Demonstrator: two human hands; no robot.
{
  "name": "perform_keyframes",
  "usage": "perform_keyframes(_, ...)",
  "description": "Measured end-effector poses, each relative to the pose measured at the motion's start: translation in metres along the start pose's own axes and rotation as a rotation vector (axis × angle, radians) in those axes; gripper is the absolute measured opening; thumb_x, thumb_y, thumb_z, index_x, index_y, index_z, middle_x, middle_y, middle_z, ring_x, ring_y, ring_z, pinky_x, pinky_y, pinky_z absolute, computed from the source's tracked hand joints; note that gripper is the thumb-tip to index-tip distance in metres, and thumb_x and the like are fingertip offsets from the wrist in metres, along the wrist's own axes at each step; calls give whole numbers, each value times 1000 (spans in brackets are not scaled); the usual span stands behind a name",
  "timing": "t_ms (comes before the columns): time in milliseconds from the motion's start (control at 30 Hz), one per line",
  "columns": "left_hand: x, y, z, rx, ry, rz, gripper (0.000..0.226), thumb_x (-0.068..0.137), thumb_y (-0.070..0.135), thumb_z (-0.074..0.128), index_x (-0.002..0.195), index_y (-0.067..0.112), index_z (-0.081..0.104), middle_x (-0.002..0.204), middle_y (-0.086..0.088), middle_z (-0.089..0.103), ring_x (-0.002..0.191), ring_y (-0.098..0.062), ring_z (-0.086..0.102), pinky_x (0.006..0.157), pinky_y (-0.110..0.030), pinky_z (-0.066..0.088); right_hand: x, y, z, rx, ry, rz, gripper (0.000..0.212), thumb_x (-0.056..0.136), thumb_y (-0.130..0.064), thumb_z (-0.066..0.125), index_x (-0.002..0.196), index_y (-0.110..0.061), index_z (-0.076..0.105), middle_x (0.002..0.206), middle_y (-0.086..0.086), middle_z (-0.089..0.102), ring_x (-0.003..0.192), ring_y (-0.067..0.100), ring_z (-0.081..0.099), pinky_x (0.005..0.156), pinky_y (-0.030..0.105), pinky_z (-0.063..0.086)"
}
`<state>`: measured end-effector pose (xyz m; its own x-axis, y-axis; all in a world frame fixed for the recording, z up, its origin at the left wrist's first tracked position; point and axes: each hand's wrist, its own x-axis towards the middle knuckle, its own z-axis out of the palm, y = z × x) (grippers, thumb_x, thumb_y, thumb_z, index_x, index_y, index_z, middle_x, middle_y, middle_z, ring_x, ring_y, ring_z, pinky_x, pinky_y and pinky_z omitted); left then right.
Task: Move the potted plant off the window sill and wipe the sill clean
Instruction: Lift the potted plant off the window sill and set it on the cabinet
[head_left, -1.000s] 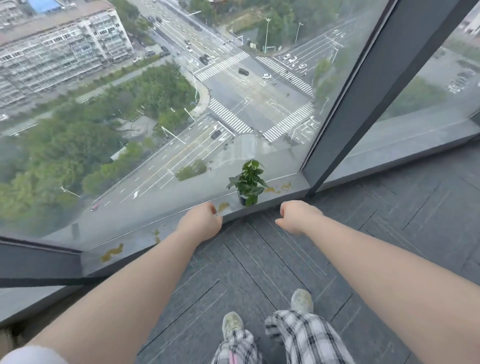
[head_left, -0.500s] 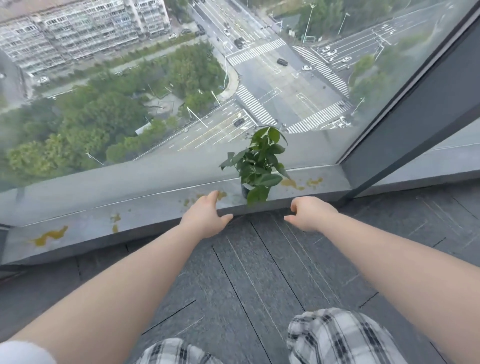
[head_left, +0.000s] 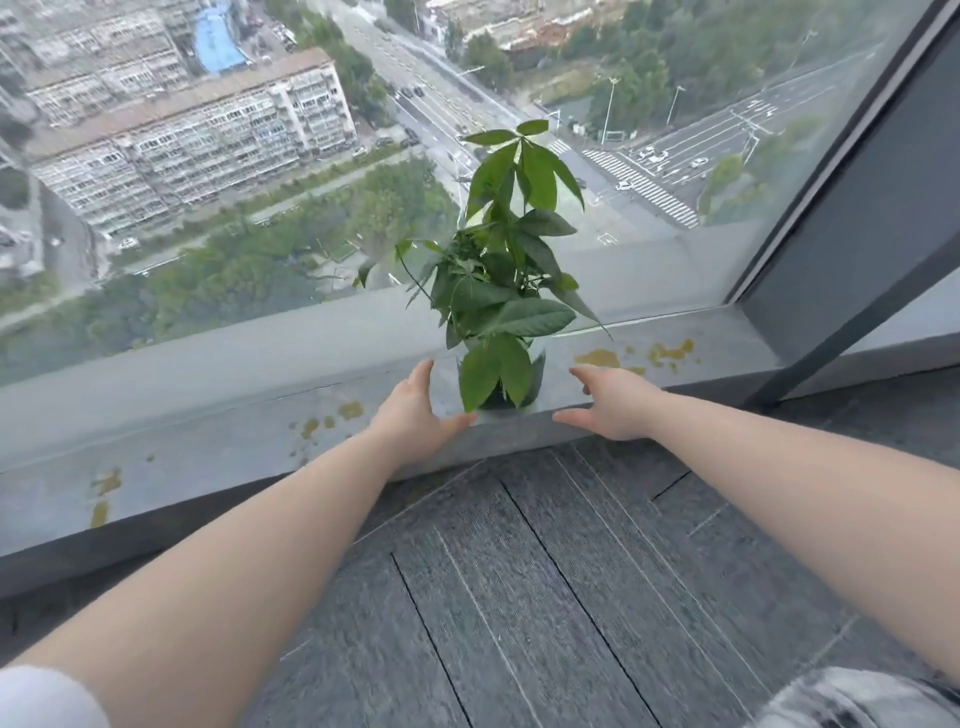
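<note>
A small potted plant (head_left: 501, 291) with broad green leaves stands upright on the grey window sill (head_left: 208, 441), near its front edge; hanging leaves hide most of its dark pot. My left hand (head_left: 415, 410) is open just left of the pot, fingers spread, a small gap from it. My right hand (head_left: 608, 402) is open just right of the pot, also not touching. Yellow-brown stains (head_left: 639, 356) mark the sill to the right of the plant, and more stains (head_left: 332, 418) lie to the left.
Floor-to-ceiling glass (head_left: 260, 182) rises behind the sill, with a dark slanted window frame (head_left: 841, 249) at the right. Dark grey carpet tiles (head_left: 545, 571) cover the floor below. My plaid-trousered knee (head_left: 852, 699) shows at bottom right.
My view has dropped lower and closer to the sill. Both hands have opened from loose fists and moved forward onto either side of the pot.
</note>
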<state>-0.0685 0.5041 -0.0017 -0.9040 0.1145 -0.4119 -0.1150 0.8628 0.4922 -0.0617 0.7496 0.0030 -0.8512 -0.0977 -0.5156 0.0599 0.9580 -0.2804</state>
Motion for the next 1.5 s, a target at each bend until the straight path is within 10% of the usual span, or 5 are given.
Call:
perform_keyframes(233, 17, 9, 14, -49, 0, 66, 97, 75, 63, 62, 150, 21, 18, 150, -1, 38, 133, -24, 43, 107, -42, 39, 18, -16, 3, 339, 70, -68, 93, 86, -45, 66, 154, -19, 9, 154, 5, 34, 136, 26, 41, 107, 35, 36)
perform_keyframes(600, 19, 30, 5, -215, 78, 93, 45, 89, 42, 59, 120, 10, 56, 103, -7, 66, 100, -25, 61, 75, -35, 45, 13, -33, 0, 768, 179, -157, 52, 88, -30, 66, 135, -23, 46, 131, -8, 57, 120, 13, 52, 97, 26, 40)
perform_keyframes(767, -14, 49, -25, -341, 65, 85, 44, 88, 37, 64, 128, 19, 56, 97, 0, 66, 92, 3, 58, 56, -28, 44, -20, -47, -24, 774, 157, -136, 35, 90, -30, 65, 123, -23, 53, 116, -11, 61, 107, 11, 56, 86, 24, 39)
perform_keyframes(933, -71, 75, -84, -495, -12, 45, 44, 87, 34, 67, 128, 29, 53, 104, 28, 59, 85, 0, 59, 74, -22, 44, -87, -79, -77, 744, 136, -93, 38, 90, -36, 64, 125, -25, 56, 117, -9, 64, 105, 11, 58, 85, 24, 40)
perform_keyframes(1500, -292, 205, -435, -586, 2, 131, 59, 86, 41, 67, 139, 41, 42, 128, 9, 59, 102, -19, 66, 88, -45, 55, -347, -274, -377, 533, 333, -117, 41, 92, -48, 55, 126, -24, 55, 116, -5, 65, 105, 15, 57, 82, 24, 38)
